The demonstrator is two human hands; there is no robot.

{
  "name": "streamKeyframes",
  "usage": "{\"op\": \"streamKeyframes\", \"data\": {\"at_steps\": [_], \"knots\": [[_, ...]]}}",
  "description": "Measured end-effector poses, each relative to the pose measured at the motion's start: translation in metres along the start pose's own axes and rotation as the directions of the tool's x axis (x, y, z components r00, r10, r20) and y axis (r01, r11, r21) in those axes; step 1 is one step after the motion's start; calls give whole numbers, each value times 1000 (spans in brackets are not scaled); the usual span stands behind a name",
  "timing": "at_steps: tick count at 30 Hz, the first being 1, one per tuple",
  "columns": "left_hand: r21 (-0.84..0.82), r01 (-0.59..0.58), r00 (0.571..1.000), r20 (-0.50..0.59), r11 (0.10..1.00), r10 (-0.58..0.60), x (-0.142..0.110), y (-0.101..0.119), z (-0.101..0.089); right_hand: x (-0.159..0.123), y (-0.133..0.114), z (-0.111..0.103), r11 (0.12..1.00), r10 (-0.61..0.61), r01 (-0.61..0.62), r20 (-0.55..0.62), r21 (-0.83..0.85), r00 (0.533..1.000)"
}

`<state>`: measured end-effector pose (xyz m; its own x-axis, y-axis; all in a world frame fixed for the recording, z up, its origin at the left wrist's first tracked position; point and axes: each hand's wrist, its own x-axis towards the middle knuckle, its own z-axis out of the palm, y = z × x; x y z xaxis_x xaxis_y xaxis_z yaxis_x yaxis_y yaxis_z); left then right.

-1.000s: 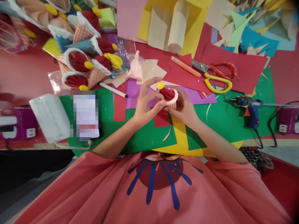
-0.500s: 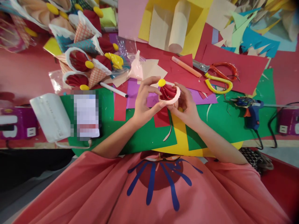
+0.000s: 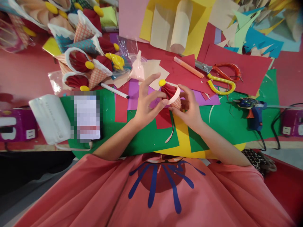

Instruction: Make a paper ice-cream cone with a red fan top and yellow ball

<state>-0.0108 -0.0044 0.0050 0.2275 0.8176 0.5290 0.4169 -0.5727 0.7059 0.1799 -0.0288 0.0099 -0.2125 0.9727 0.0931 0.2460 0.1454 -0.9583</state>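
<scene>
Between my two hands is a small paper ice cream cone (image 3: 175, 102), with an orange checked body, a pale rim, a folded red filling and a yellow ball at its tip. My left hand (image 3: 149, 102) pinches it at the rim with thumb and fingers, the index finger raised. On the other side, my right hand (image 3: 189, 107) holds the checked body between thumb and fingers. The cone lies tilted, its yellow ball toward the upper left. Below it a thin pale strip (image 3: 169, 135) lies on the green sheet (image 3: 146, 138).
Several similar cones (image 3: 100, 73) are heaped at upper left. Scissors (image 3: 221, 78) and an orange marker (image 3: 188, 67) lie beyond my right hand. At right rests a blue glue gun (image 3: 257, 115) with its cord. A phone (image 3: 88, 116) and a white box (image 3: 50, 119) are at left.
The cone turned its opening toward me, then tipped back so more of its checked body shows. My left index finger has lifted off a little. Both hands stay in place.
</scene>
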Motion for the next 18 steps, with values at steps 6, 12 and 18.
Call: {"op": "streamKeyframes", "data": {"at_steps": [6,12,18], "knots": [[-88,-8,1000,18,996,10,-3,-9,3,-1,-3,0,997,58,-59,21,50,998],[-150,-28,999,-46,988,21,-1,-6,3,3,-7,-2,965,80,-120,174,232,982],[-75,-16,996,-88,997,9,2,3,0,2,-5,-2,987,87,-96,81,126,993]]}}
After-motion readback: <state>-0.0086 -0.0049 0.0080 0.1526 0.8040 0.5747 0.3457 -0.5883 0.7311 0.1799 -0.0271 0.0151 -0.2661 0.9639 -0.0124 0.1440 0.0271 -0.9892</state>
